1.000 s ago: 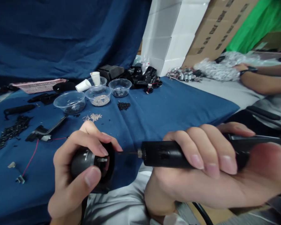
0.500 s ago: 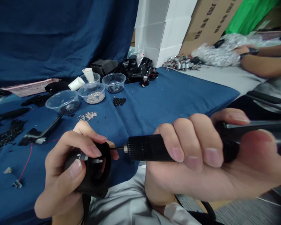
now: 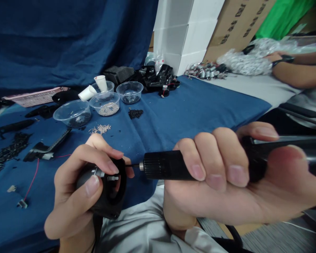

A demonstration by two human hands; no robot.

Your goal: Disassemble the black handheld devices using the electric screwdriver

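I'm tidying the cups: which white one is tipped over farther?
The left cup, nearer the pink basket, lies almost on its side; the right cup stands nearly upright.

Printed chars (image 3: 231,24) on brn cardboard (image 3: 241,26), illegible.

Soft, muted light, slight blur, wide-angle stretch toward the edges

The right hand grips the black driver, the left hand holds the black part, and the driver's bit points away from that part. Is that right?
Not quite: the bit points toward the black part, as the head view shows. The right hand does grip the black driver, and the left hand holds the part.
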